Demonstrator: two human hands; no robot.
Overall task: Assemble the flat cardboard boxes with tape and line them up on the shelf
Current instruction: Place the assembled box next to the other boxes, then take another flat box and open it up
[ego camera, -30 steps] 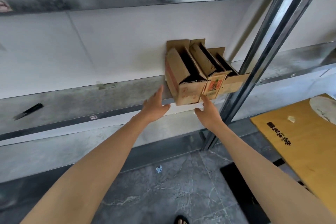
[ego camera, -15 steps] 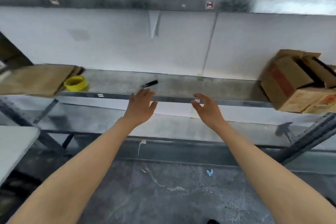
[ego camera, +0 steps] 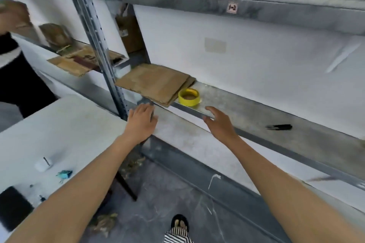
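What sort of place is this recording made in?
Likely a storeroom or packing area: bare metal shelving, a stack of flat cardboard beside a yellow tape roll on it, and a white work table alongside.

Second person [ego camera: 11,61] at the left edge: cropped and motion-blurred. Small black tool [ego camera: 279,127] on the shelf [ego camera: 246,108]: too small to identify, possibly snips. Flat cardboard stack [ego camera: 156,83]: lower sheets covered, count indeterminable. Dark slab [ego camera: 13,207] on the table [ego camera: 69,124]: cropped.
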